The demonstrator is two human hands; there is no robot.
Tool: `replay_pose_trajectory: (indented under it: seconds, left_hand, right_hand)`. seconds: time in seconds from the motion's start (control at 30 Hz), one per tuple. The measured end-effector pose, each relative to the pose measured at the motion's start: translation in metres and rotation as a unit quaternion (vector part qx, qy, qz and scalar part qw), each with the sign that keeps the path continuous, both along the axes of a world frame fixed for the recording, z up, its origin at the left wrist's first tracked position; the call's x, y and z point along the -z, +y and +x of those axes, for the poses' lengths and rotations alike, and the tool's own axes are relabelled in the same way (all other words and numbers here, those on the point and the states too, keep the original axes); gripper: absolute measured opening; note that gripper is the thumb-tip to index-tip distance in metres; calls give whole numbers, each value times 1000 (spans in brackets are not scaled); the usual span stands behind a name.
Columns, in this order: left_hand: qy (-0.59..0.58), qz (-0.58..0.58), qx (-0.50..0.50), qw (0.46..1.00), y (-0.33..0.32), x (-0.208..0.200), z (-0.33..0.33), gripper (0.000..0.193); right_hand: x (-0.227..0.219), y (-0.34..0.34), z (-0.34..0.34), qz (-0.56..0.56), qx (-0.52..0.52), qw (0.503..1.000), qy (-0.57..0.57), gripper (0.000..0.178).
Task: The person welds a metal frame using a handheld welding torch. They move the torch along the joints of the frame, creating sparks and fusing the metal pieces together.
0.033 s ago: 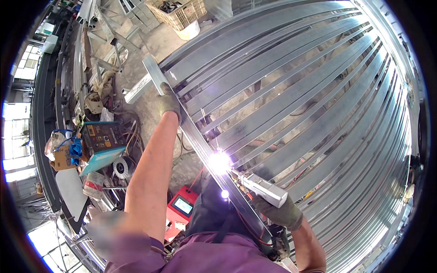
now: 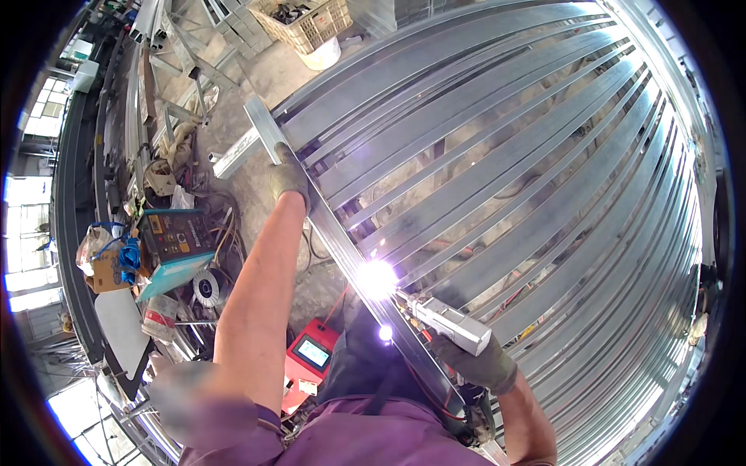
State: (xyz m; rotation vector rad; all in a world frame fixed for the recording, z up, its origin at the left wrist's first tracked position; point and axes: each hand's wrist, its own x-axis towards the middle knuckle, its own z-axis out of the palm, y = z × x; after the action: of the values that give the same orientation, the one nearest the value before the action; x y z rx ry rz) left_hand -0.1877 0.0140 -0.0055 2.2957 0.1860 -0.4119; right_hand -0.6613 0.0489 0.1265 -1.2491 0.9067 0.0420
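My gloved left hand (image 2: 287,180) is wrapped around the long steel rail (image 2: 330,233) that runs along the near side of the metal frame. Gripped in my gloved right hand (image 2: 478,363) is a white handheld welding gun (image 2: 451,322), its nozzle pointing at the rail. A brilliant white-violet welding glow (image 2: 377,279) covers the spot where the nozzle meets the rail, hiding the joint itself. Many parallel steel bars (image 2: 466,186) stretch from the rail toward the upper right. A smaller bright spot (image 2: 385,333) shines on the rail's near side.
A red machine with a lit screen (image 2: 311,353) stands beside my legs. At left are a teal and black control box (image 2: 175,237), a wire spool (image 2: 207,287) and loose cables. Far off sit a plastic crate (image 2: 307,29) and a white bucket (image 2: 322,56). A steel tube (image 2: 237,154) juts out left of the rail.
A few small sparks show just above the glow. Both hands and the welding gun stay in practically the same place.
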Motion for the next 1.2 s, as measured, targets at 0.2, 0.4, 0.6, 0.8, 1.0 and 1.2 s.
replay_pose_trajectory:
  seconds: [0.2, 0.4, 0.6, 0.8, 1.0, 1.2]
  left_hand:
    - [-27, 51, -13, 998, 5, 33, 32, 92]
    - [31, -19, 9, 999, -6, 13, 7, 93]
    - [-1, -18, 22, 1000, 11, 6, 7, 91]
    - [-62, 6, 149, 987, 43, -18, -87, 76]
    - [-42, 47, 61, 996, 66, -21, -145, 76]
    - [-30, 33, 59, 997, 62, -9, -140, 74]
  right_hand:
    - [-19, 10, 2, -56, 0, 998, 0, 40]
    - [-24, 27, -9, -8, 70, 997, 24, 32]
    - [-62, 44, -19, -104, 74, 992, 0, 29]
    - [-64, 32, -59, -106, 42, 993, 34, 39]
    - [-56, 3, -29, -105, 3, 994, -19, 39]
    - [-12, -5, -35, -91, -18, 992, -83, 39]
